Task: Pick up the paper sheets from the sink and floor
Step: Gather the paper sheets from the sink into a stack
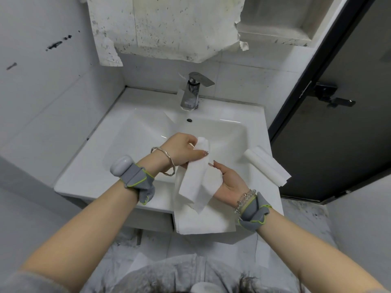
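Over the white sink (135, 132), my left hand (182, 148) pinches the top of a folded white paper sheet (194, 180) between thumb and fingers. My right hand (228, 178) lies palm up under the same sheet, fingers loosely bent, supporting its right side. A second folded paper sheet (266, 166) rests on the sink's right rim. Another large white sheet (205, 220) hangs over the sink's front edge below my hands. On the floor by my body a pale sheet (141, 261) shows, partly hidden.
A chrome tap (192, 92) stands at the back of the basin above the overflow hole (189, 120). Torn, speckled paper (165, 28) covers the wall above. A dark door (338, 123) with a handle is at the right. The tiled floor (306, 216) is dirty.
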A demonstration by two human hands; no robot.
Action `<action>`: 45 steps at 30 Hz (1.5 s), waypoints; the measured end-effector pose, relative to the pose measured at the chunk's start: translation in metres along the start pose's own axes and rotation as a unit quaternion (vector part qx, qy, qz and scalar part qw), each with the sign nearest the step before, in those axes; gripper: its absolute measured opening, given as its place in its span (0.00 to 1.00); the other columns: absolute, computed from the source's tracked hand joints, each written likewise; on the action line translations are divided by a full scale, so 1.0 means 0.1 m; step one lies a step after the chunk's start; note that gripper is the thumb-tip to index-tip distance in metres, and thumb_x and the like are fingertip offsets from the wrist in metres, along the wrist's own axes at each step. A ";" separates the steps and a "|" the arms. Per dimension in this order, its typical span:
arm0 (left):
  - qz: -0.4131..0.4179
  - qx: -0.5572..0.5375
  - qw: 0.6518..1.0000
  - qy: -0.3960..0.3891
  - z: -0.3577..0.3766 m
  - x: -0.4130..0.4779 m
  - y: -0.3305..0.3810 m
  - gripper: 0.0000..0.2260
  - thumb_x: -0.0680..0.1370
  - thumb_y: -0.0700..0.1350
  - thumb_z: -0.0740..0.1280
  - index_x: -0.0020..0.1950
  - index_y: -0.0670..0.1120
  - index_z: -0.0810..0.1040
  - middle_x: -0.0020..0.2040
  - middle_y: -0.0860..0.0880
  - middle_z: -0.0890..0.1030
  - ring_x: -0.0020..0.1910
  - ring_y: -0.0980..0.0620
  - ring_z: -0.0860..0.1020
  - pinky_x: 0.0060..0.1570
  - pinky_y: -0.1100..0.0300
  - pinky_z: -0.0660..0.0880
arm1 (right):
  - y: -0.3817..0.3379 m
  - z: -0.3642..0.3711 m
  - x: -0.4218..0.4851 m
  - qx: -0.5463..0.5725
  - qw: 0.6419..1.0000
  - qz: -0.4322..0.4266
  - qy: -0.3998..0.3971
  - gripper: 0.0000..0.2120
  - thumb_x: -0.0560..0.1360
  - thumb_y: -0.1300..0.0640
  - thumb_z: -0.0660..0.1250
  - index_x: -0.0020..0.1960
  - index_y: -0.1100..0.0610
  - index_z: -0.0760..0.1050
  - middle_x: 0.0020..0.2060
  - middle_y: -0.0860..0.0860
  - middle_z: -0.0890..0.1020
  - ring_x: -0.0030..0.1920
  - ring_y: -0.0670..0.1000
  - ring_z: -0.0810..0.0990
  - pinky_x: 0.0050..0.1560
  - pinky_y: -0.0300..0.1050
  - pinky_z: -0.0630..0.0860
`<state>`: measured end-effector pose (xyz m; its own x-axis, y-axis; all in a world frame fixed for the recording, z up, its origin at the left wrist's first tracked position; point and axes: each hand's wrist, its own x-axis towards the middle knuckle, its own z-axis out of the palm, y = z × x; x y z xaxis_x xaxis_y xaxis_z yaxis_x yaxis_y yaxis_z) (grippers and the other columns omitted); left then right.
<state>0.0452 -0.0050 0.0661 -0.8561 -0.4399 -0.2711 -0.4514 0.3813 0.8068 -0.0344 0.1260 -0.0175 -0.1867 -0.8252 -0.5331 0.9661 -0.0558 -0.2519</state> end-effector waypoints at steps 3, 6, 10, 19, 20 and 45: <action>0.005 -0.021 1.000 0.008 -0.04 0.01 0.00 0.09 0.75 0.44 0.69 0.45 0.40 0.73 0.33 0.44 0.72 0.27 0.53 0.74 0.28 0.63 0.77 | -0.01 0.01 -0.03 0.001 1.000 -0.014 -0.023 0.32 0.78 0.41 0.53 0.58 0.69 0.77 0.58 0.65 0.79 0.53 0.63 0.82 0.52 0.61 0.77; 0.017 -0.003 0.998 0.059 -0.20 0.02 0.00 0.10 0.77 0.45 0.66 0.49 0.37 0.78 0.33 0.45 0.74 0.25 0.57 0.71 0.22 0.73 0.68 | -0.01 -0.02 -0.07 -0.014 0.999 -0.027 -0.032 0.36 0.74 0.35 0.57 0.55 0.68 0.80 0.55 0.63 0.82 0.51 0.60 0.83 0.51 0.58 0.78; 0.000 -0.098 0.991 0.087 -0.46 0.00 -0.03 0.08 0.79 0.47 0.64 0.52 0.45 0.79 0.41 0.46 0.79 0.35 0.52 0.75 0.31 0.69 0.74 | 0.01 -0.09 -0.05 -0.023 1.000 -0.019 -0.001 0.36 0.70 0.33 0.60 0.58 0.64 0.80 0.59 0.60 0.80 0.55 0.59 0.82 0.57 0.57 0.76; -0.077 -0.313 0.941 0.102 -0.74 0.06 -0.31 0.07 0.81 0.45 0.60 0.49 0.45 0.76 0.25 0.54 0.81 0.23 0.60 0.79 0.23 0.69 0.74 | 0.10 -0.01 -0.03 -0.026 0.997 -0.005 -0.069 0.33 0.53 0.69 0.82 0.57 0.69 0.78 0.54 0.64 0.81 0.52 0.59 0.83 0.52 0.52 0.81; -0.087 -0.316 0.938 0.110 -0.75 0.07 -0.35 0.07 0.81 0.45 0.60 0.48 0.45 0.76 0.24 0.54 0.81 0.22 0.60 0.78 0.22 0.70 0.73 | 0.11 -0.01 -0.01 -0.038 0.997 -0.009 -0.061 0.30 0.52 0.71 0.81 0.53 0.70 0.79 0.51 0.64 0.82 0.49 0.59 0.84 0.49 0.51 0.82; 0.031 0.137 0.948 0.287 -0.56 0.12 -0.42 0.12 0.77 0.52 0.64 0.43 0.44 0.71 0.24 0.45 0.72 0.30 0.44 0.72 0.39 0.56 0.71 | -0.07 0.25 0.12 -0.505 0.725 -0.405 0.237 0.20 0.76 0.51 0.64 0.31 0.61 0.65 0.25 0.47 0.61 0.31 0.49 0.60 0.33 0.43 0.58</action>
<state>0.0684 -0.0718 0.0587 -0.6407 -0.7495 0.1667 -0.5195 0.5830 0.6247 -0.0392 0.1023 -0.0014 -0.8908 -0.4528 -0.0374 -0.0723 0.2225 -0.9723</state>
